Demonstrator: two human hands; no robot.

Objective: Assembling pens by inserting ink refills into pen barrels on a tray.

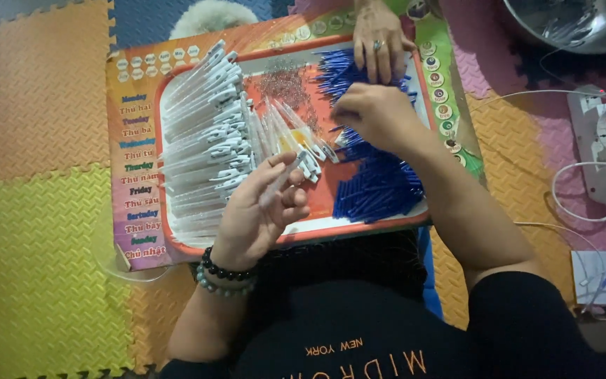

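Pen barrel point(277, 184), one, white, pinched in the left hand point(257, 214) between thumb and fingers, held over the near edge of the tray point(359, 228) at about mid-width. Left hand is closed on that barrel, palm up; two bead bracelets point(224, 277) on its wrist. Right hand point(373, 112) sits knuckles up over the blue refill pile point(376, 186) toward the tray's far right; fingers curled narrow, tips hidden, so I cannot tell whether it holds a refill.

Tray: red rim, white-edged, resting on a colourful printed board point(138, 175). Left half is packed with white pen barrels point(201, 133) in overlapping rows, too many to count. Another fan of white barrels point(285, 137) lies at the centre. Small metal springs point(282, 81) are heaped at the far centre, too fine to count. Blue refills fill the right side, uncountable.

A second person's hand point(380, 38), with a ring, rests on the tray's far right edge, wrist cut off at the top.

Open room: little bare tray floor, only a red patch near the centre. Foam mat tiles point(36, 210) lie open left of the board. Right of the board: power strip point(601, 151) with white cables, metal bowl point(576, 21) cut off at the top corner.
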